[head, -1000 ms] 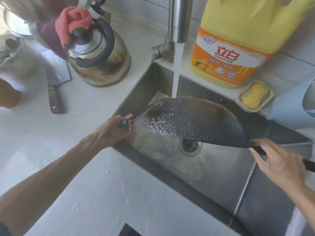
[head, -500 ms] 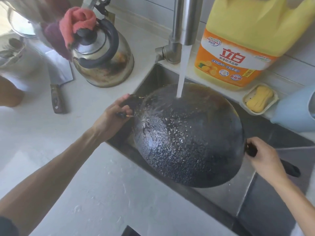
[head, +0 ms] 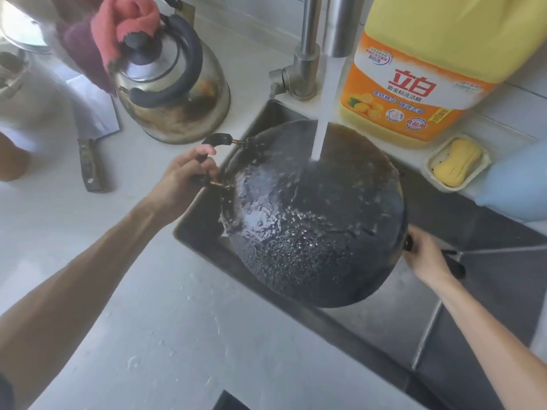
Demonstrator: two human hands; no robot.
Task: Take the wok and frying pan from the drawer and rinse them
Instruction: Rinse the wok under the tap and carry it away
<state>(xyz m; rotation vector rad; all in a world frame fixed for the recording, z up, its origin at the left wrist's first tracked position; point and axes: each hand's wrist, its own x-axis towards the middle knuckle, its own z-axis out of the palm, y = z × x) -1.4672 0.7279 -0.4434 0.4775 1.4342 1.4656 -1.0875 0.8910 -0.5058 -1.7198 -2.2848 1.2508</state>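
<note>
- At the far left of the frame, a cleaver [head: 91, 137] lay flat on the pale counter [head: 148, 306].
- Upper left, a steel kettle [head: 174, 93] stood with a pink cloth [head: 127, 28] draped over its lid.
- The left forearm reached up from the lower left; the left hand [head: 185, 180] had its fingers curled around the wok's small loop handle.
- In the centre, the black wok [head: 313, 220] was held bottom-up, tilted over the steel sink [head: 488, 276], with water [head: 325, 113] from the tap [head: 307, 45] striking its blackened underside.
- Upper right, a yellow detergent jug [head: 429, 69] stood beside a soap dish [head: 457, 162].
- At the right, the right hand [head: 426, 255] gripped the wok's long handle, fingers wrapped around it.
</note>
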